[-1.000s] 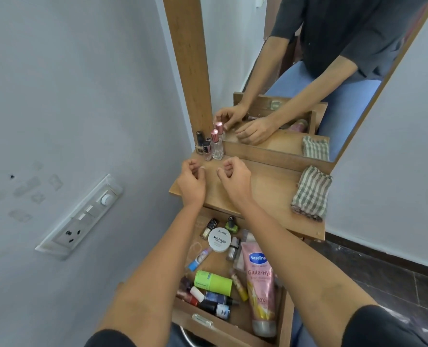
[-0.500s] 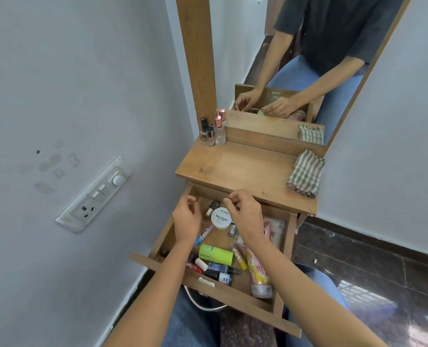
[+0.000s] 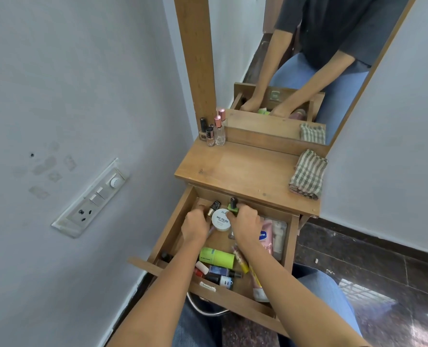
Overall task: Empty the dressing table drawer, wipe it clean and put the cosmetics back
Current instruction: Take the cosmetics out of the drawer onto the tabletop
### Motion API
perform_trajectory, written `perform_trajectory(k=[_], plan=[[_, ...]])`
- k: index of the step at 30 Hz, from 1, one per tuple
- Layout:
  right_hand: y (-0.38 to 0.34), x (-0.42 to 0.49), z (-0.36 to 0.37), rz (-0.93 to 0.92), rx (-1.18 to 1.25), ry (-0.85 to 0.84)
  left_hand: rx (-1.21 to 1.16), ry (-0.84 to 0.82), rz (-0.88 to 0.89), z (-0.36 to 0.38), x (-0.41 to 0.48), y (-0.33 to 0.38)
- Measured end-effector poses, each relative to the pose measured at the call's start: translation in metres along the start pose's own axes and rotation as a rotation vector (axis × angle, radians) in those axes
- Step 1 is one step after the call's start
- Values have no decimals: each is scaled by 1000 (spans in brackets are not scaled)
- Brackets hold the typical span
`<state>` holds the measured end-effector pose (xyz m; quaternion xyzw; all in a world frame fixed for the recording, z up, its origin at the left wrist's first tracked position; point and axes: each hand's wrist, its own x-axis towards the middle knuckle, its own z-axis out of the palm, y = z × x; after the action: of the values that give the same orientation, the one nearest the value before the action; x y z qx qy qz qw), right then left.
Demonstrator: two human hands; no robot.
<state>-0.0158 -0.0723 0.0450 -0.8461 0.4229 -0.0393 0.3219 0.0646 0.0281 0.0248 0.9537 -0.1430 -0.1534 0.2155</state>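
Pale wall [image 3: 57, 71], switch panel [image 3: 90, 199], dark stone floor [image 3: 370, 266]; mirror [image 3: 308, 46]

The right hand [image 3: 245, 222] covers the base of the green nail polish bottle [image 3: 233, 203] it pinches near the drawer's [image 3: 170, 234] back edge, and its wrist hides the start of the Vaseline tube's [image 3: 266, 237] label. Whether the left hand [image 3: 194, 226] grips the gold-capped bottle [image 3: 213, 208] cannot be told. Both hands overlap the white nail polish tub [image 3: 221, 220], whose small print is unreadable. A dark bottle [image 3: 165, 256] in the drawer's near left corner is half hidden. The bottom edge cuts both forearms.
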Motion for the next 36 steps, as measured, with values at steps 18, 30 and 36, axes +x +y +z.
perform_trajectory(k=[18, 30, 36], plan=[[8, 4, 6, -213, -122, 28, -826, 111, -177, -9, -19, 1], [13, -12, -25, -715, 217, 294, -1353, -222, -68, -66, -56, 11], [-22, 25, -59, -603, 377, 346, -937, 108, 169, -76, -22, 38]])
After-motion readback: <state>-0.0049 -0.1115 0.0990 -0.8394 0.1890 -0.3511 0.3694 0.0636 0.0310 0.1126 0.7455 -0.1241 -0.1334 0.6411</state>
